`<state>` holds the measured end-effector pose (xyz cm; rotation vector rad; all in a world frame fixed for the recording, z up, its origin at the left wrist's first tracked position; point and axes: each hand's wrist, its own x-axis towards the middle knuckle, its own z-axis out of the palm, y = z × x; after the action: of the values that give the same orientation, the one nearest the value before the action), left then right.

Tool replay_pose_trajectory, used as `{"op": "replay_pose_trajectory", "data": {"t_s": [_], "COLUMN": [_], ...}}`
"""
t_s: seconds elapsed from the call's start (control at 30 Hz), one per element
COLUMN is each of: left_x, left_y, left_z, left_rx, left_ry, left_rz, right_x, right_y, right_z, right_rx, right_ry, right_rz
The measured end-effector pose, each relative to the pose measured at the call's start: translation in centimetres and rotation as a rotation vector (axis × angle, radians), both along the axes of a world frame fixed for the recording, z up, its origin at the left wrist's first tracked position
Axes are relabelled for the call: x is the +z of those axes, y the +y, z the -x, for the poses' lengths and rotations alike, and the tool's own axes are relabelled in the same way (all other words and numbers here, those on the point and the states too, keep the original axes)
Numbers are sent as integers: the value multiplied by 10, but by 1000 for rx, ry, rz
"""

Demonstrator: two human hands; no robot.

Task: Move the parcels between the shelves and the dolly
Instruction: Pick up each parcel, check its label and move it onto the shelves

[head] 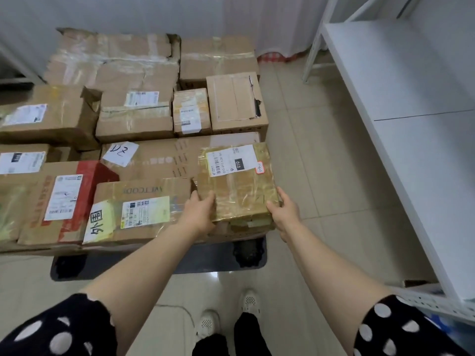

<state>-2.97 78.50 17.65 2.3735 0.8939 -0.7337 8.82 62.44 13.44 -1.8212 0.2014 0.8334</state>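
Held parcel (236,181) with 2 hands: left hand (201,210) with fingers clamped on near-left edge, right hand (284,213) likewise on near-right corner. Lay atop boxes (133,124) at near-right corner of dolly (208,260), near white shelf (385,80).

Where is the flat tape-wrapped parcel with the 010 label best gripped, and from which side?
By its left and right edges near the front corners, approached from the near side, as the left hand and right hand grip the parcel. It lies flat atop the stack at its near right corner, so those edges are exposed.
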Motion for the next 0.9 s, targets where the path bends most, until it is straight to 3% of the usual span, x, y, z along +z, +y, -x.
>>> {"op": "replay_pose_trajectory", "data": {"t_s": [0.3,0.7,0.9], "left_x": [-46,-59,-47], "left_y": [0,-7,-4], "left_z": [5,0,2], "left_rx": [-152,-305,-336], "left_ry": [46,60,59], "left_rz": [-134,-161,-130], "right_x": [-60,-54,-35], "right_y": [11,19,9], "right_z": [13,21,24], "right_rx": [55,45,164], "right_ry": [60,2,7], "right_rz": [45,85,186]}}
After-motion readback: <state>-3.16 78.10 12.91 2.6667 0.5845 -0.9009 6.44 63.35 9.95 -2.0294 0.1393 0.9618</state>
